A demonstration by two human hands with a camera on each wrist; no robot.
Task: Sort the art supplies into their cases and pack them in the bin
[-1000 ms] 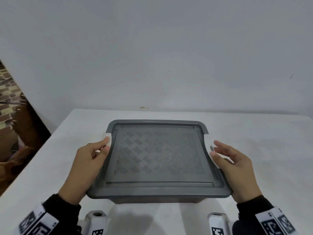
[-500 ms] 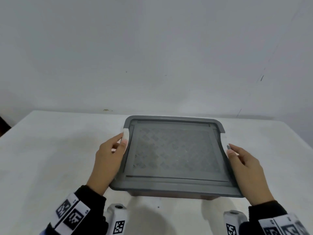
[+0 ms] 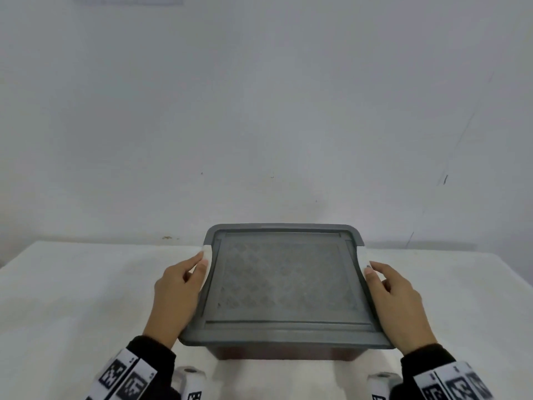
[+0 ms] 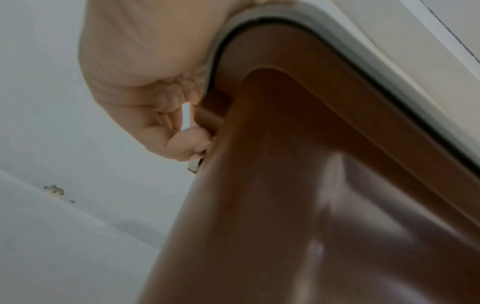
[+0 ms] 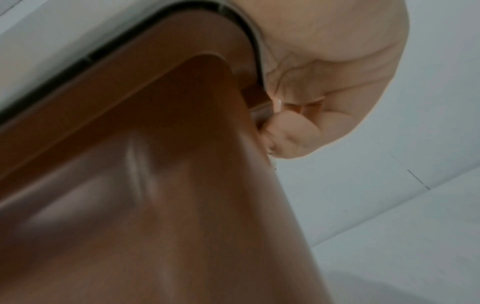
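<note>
We hold the bin [image 3: 284, 352] by its two side rims, lid [image 3: 284, 280] on, just over the white table [image 3: 72, 298]. Our left hand [image 3: 176, 295] curls its fingers [image 4: 187, 142] under the rim, thumb on top; our right hand [image 3: 399, 306] grips the opposite rim the same way. The risk, as we judge it, is the smooth brown plastic slipping off shallow fingertip holds, or the lid popping loose if we tilt, spilling whatever is inside. Behind the table stands a plain pale wall [image 3: 259, 111], scuffed in spots.
</note>
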